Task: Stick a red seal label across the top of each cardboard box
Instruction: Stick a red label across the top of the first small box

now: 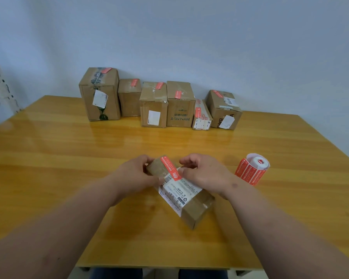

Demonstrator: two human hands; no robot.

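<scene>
A long cardboard box [191, 206] with a white shipping label lies tilted at the middle of the wooden table [69, 158]. A red seal label [170, 168] runs across its far end. My left hand [137, 174] grips the box's far left side with curled fingers. My right hand [204, 174] holds the right side, its thumb pressing on the near end of the red label. A roll of red seal labels [252, 170] stands to the right of my right hand.
Several cardboard boxes [155, 105] stand in a row at the table's far edge against the wall, each with a red label on top. The tallest box [100, 93] is at the left end. The table's near edge runs below my forearms.
</scene>
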